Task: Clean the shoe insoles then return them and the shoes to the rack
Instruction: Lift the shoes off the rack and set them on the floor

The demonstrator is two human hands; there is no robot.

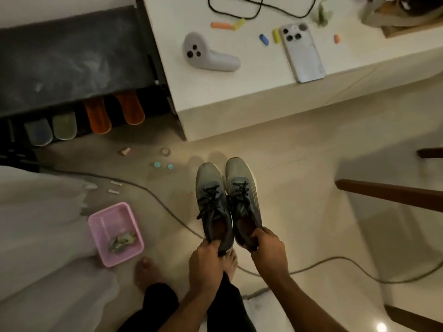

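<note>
Two grey lace-up sneakers hang side by side above the floor, toes pointing away from me. My left hand (206, 256) grips the heel of the left sneaker (212, 202). My right hand (267, 245) grips the heel of the right sneaker (242, 192). Brownish insoles show inside both shoe openings. The dark shoe rack (72, 61) stands at the upper left, with two orange insoles (98, 115) and two pale ones (51, 129) sticking out from its lower shelf.
A pink tray (115, 233) holding a crumpled cloth lies on the floor at left, beside white fabric. A cable crosses the floor under the shoes. A white table (251, 75) with a controller, phone and chalk pieces stands ahead. Wooden chair parts are at right.
</note>
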